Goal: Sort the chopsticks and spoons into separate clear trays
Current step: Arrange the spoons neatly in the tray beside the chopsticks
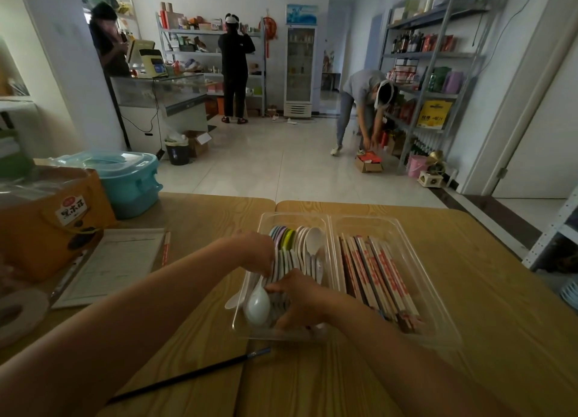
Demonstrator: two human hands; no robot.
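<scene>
The left hand (255,249) reaches into the left tray (266,221), its fingers bent down over the handle end of a white spoon (258,305). The grip itself is hidden, so I cannot tell whether it holds the spoon. That spoon's bowl points at the near wall of the tray. The right hand (300,298) is curled round the near end of the row of spoons (294,244), with its thumb against the white spoon. The spoons, pastel and white, stand on edge in the left tray. The chopsticks (375,269) lie lengthwise in the right tray (403,229), which touches the left one.

Around them on the counter (484,291) are a tape roll (15,316), an orange box (47,226) and a teal tub (131,182). A paper form (112,263) has a loose chopstick packet (165,249) along its right edge. A black brush (187,376) lies under the left forearm.
</scene>
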